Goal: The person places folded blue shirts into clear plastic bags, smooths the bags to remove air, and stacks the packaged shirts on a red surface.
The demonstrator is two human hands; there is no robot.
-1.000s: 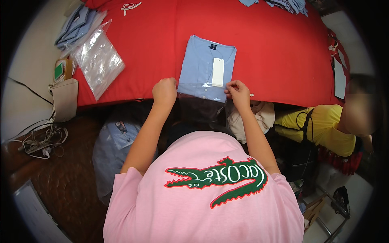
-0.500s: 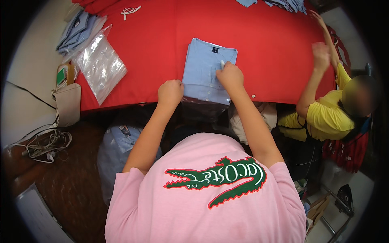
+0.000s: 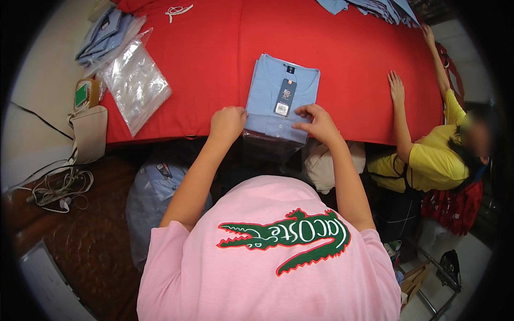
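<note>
A folded light-blue shirt (image 3: 262,96) lies at the table's near edge, its neckline pointing away from me. A dark hang tag (image 3: 285,97) with a white label rests face up on its front. Clear plastic bag (image 3: 273,143) wraps the shirt's lower part and droops past the table edge. My left hand (image 3: 228,123) is closed at the lower left corner, pinching what looks like the bag's edge. At the lower right side is my right hand (image 3: 321,125), thumb and fingers apart, fingertips at the shirt beside the tag.
A red cloth (image 3: 203,69) covers the table. Clear empty bags (image 3: 136,85) and folded blue garments (image 3: 110,35) lie at the left. More blue garments (image 3: 383,12) are at the far right. A co-worker in yellow (image 3: 436,160) has a hand on the table. Cables (image 3: 59,190) lie lower left.
My right hand has let go of the tag, which now lies flat on the shirt, and has moved down and right with fingers apart. The co-worker's near hand has come down onto the table.
</note>
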